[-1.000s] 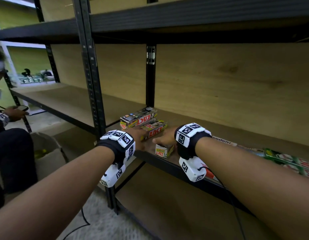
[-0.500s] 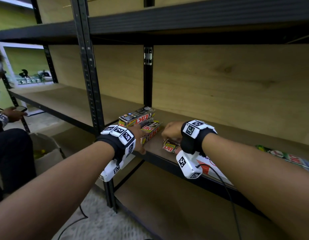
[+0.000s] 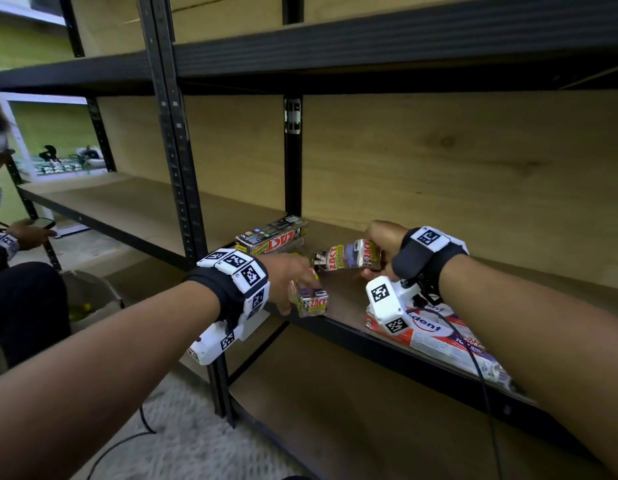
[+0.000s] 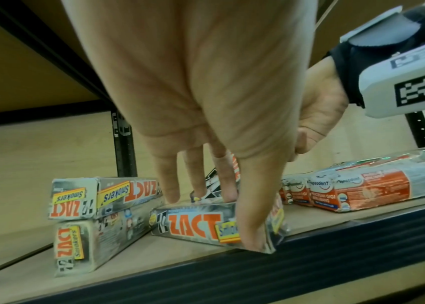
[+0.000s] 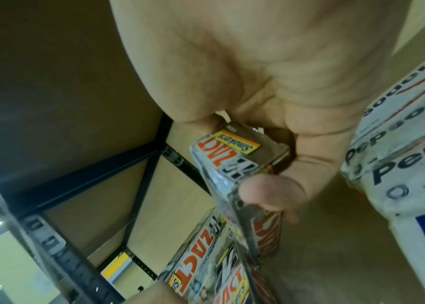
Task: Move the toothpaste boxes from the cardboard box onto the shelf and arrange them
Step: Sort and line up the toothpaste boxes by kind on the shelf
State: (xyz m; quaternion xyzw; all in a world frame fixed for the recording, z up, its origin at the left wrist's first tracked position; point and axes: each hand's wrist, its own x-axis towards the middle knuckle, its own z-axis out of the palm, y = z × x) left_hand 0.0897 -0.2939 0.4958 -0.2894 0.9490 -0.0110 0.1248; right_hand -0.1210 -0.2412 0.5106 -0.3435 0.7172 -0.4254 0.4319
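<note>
On the wooden shelf [image 3: 352, 299] my left hand [image 3: 300, 289] pinches a grey-and-orange Zact toothpaste box [image 3: 309, 301] lying at the front edge. In the left wrist view its thumb is on the front of the box [image 4: 193, 226] and its fingers are behind. My right hand [image 3: 369, 251] grips a second Zact box [image 3: 345, 258] held above the shelf, and the thumb [image 5: 271, 191] presses its side [image 5: 232, 160]. Two more Zact boxes [image 3: 273, 237] are stacked by the back upright.
A wrapped Pepsodent pack [image 3: 435, 334] lies on the shelf under my right wrist. A black upright post [image 3: 183, 188] stands left of my left hand. A seated person [image 3: 20, 299] and an open cardboard box [image 3: 93, 299] are at floor level on the left.
My right hand has picked up a Zact box and raised it off the shelf. My left hand has moved right from the stack and taken hold of the box at the front edge.
</note>
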